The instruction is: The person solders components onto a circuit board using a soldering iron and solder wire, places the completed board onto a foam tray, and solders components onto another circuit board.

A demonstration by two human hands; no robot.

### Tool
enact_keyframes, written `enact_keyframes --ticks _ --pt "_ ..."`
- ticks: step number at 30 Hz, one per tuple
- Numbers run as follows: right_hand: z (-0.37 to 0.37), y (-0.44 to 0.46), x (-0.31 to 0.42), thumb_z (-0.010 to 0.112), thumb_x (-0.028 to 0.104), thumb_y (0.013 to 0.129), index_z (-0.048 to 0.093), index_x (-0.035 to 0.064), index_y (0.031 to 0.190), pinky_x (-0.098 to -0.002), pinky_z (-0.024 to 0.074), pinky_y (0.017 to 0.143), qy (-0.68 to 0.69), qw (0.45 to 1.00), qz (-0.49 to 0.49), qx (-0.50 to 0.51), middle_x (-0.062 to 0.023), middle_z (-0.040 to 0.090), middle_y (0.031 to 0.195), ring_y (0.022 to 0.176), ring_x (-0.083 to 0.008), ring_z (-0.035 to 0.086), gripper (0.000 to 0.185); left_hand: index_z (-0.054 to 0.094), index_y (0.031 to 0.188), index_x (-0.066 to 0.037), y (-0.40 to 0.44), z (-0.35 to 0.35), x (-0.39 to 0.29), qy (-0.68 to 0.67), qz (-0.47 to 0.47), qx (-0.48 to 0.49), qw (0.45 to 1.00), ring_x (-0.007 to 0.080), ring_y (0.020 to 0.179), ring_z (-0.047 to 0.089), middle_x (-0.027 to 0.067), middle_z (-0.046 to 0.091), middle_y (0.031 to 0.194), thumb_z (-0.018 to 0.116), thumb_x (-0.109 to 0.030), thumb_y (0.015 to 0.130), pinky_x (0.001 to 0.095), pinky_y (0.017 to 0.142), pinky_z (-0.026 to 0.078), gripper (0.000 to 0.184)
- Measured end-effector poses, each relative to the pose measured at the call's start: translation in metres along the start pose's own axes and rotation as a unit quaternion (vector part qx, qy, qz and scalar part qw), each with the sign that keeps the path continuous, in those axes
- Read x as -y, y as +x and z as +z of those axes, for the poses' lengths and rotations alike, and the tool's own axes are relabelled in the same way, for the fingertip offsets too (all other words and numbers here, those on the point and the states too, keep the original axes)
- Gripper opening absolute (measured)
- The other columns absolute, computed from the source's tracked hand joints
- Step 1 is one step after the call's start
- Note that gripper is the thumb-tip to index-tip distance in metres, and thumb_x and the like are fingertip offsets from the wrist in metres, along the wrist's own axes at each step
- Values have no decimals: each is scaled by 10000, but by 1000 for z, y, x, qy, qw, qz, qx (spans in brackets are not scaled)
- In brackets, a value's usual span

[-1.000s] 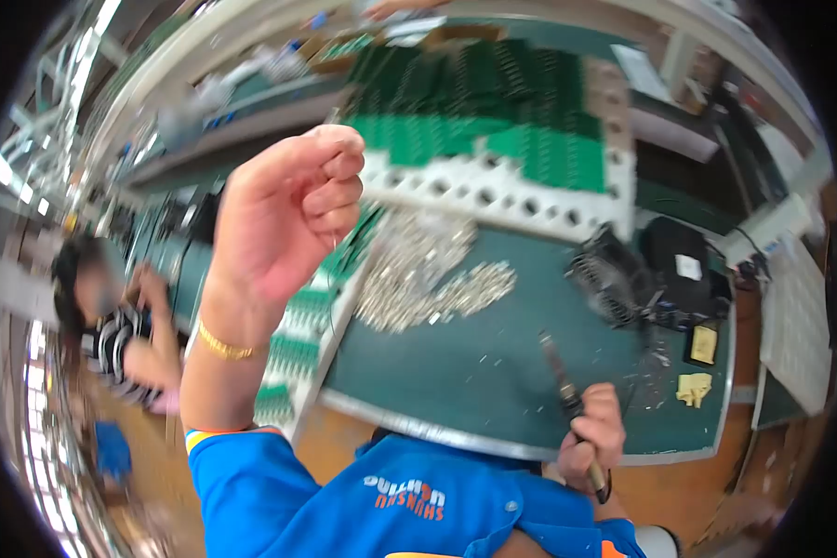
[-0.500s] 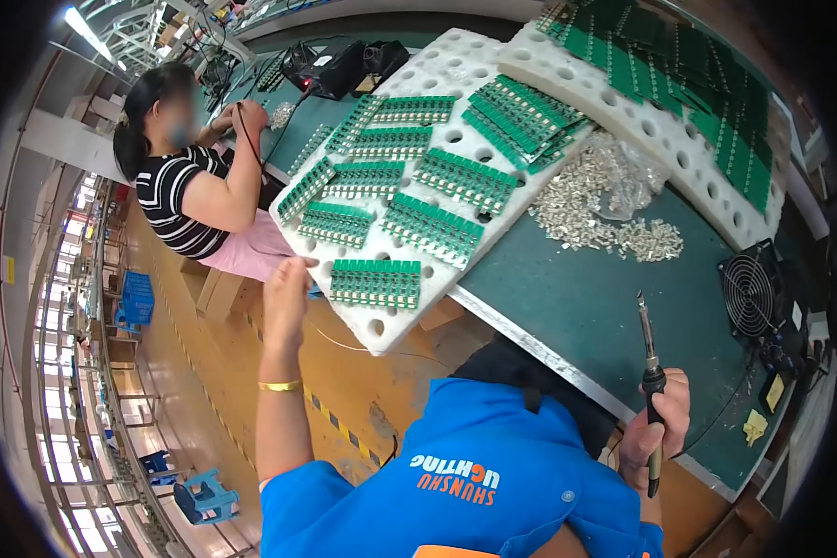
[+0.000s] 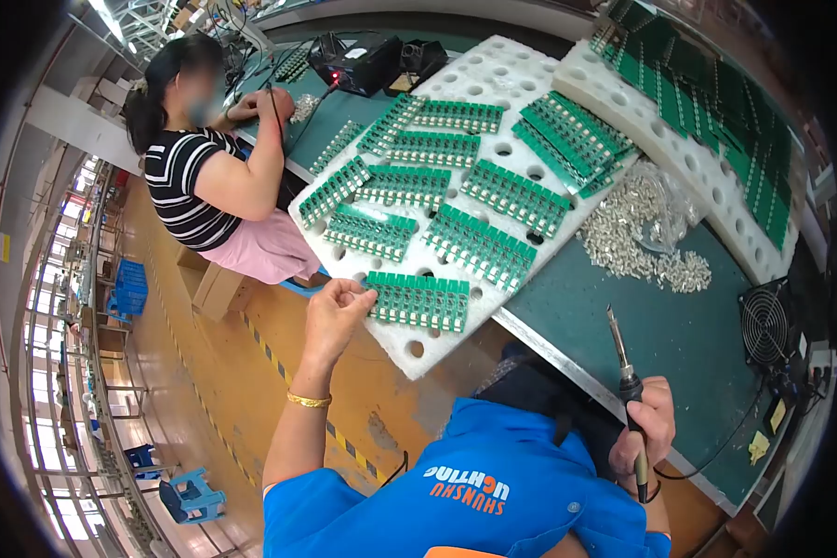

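Note:
My left hand (image 3: 336, 321) pinches the left end of a green circuit board (image 3: 418, 301) at the near corner of a white foam board (image 3: 488, 70). Several more green boards with small white parts lie on the foam. My right hand (image 3: 644, 430) is wrapped round the handle of a soldering iron (image 3: 631, 386), its metal tip pointing up over the green table. A pile of small metal parts (image 3: 623, 232) lies beside the foam, partly in a clear plastic bag (image 3: 665, 205).
A second foam board (image 3: 707, 186) at the right bears overlapping green boards. A small black fan (image 3: 764, 321) and a yellow sponge (image 3: 759, 447) are at the right edge. A co-worker (image 3: 216, 177) sits at the left near a black box (image 3: 355, 63). A blue stool (image 3: 195, 496) stands on the floor.
The view has swung left. My left hand, raised in the air at first, has come down to the near circuit board and taken its end. The soldering iron stays in my right hand.

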State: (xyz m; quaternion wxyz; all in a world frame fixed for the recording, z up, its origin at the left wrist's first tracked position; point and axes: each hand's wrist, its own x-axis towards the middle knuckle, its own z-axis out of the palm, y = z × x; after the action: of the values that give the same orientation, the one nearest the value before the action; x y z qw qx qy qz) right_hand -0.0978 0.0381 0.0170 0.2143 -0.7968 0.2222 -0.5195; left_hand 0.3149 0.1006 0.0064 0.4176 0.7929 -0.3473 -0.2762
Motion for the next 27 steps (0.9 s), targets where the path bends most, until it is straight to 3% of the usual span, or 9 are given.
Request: enact_keyframes --ticks 7,12,20,24,27 --pt "3 10 -14 485 367 1005 526 31 1110 -404 428 573 -10 1000 20 -7 -149 516 830 658 -265 495 354 637 924 -15 11 -11 -10 -30 -63 70 995 24 674 489 -47 575 779 750 -90 849 175 619 407 155" --pt "-1 15 -17 489 358 1004 502 47 1135 -414 418 590 -12 1000 27 -7 -131 473 831 665 -255 461 339 615 897 -37 12 -21 -28 -80 -119 92 985 32 654 504 -44 578 758 765 -70 826 176 606 430 169" --pt "-9 6 -11 468 367 1016 495 57 1153 -407 421 596 -24 999 25 -36 -130 498 840 676 -253 475 340 640 919 -82 11 -36 -43 -189 -187 185 946 -4 510 422 -67 573 719 774 -109 829 167 428 302 164" --pt "-18 -7 1 452 383 1023 497 59 1165 -401 425 600 -34 998 12 -54 -136 531 858 682 -247 491 356 653 941 -71 10 -49 -44 -231 -193 260 918 9 495 419 -53 598 723 756 -66 835 169 430 305 147" --pt "-28 -19 10 450 386 1024 497 54 1168 -400 427 601 -49 996 2 -70 -145 548 880 683 -246 500 365 654 941 -69 -1 -45 -61 -228 -167 259 924 13 495 421 -43 608 730 756 -57 832 164 432 308 150"
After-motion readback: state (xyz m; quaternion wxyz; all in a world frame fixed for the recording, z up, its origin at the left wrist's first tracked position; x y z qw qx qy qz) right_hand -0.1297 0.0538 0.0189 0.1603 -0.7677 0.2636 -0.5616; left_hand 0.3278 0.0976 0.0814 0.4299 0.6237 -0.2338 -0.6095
